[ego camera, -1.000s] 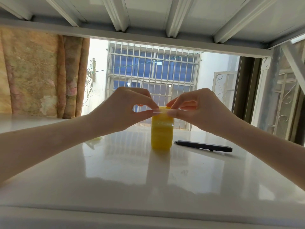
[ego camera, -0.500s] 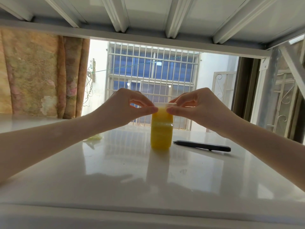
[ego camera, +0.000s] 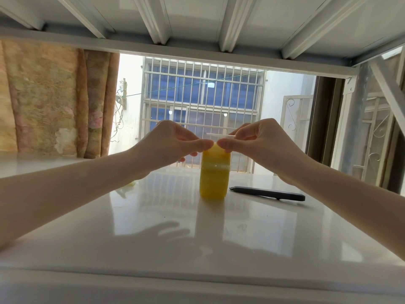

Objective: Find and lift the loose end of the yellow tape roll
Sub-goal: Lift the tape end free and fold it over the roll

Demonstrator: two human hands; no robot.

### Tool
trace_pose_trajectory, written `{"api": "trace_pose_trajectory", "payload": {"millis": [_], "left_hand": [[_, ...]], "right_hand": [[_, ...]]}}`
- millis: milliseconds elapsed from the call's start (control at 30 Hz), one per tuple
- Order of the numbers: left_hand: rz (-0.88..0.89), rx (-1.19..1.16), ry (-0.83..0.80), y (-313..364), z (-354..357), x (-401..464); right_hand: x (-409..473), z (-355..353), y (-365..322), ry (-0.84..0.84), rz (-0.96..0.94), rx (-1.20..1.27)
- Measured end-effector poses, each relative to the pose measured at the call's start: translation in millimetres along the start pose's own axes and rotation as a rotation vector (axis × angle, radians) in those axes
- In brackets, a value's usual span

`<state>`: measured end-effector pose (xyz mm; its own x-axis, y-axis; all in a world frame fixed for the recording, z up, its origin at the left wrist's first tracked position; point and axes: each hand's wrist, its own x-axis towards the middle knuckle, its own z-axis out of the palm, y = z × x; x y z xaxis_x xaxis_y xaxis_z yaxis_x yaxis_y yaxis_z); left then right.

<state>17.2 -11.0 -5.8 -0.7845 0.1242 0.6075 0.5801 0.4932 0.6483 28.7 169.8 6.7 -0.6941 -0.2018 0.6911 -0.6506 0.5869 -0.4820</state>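
Yellow tape roll [ego camera: 214,172] stands on edge mid-table on the glossy white table [ego camera: 219,242], seen edge-on. Left hand [ego camera: 168,144] and right hand [ego camera: 262,142] meet at its top, fingers curled, fingertips pinching the upper rim; a pale strip [ego camera: 220,135] shows between them just above the roll, loose end or not, can't tell. Dark pen [ego camera: 268,193] lies just right of the roll, apart. No containers in view. Bare tabletop in front of the roll, down to the near edge.
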Motion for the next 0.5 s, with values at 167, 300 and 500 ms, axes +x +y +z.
{"api": "trace_pose_trajectory", "payload": {"millis": [167, 300, 500], "left_hand": [[-0.005, 0.051, 0.038, 1.6, 3.0, 1.6], [0.000, 0.068, 0.064, 2.3, 3.6, 1.2], [0.013, 0.096, 0.065, 4.5, 2.9, -1.1]], "right_hand": [[0.3, 2.6, -2.1, 0.040, -0.054, -0.082], [0.9, 5.5, -2.6, 0.071, -0.074, -0.137], [-1.3, 6.6, -6.6, 0.064, -0.100, -0.205]]}}
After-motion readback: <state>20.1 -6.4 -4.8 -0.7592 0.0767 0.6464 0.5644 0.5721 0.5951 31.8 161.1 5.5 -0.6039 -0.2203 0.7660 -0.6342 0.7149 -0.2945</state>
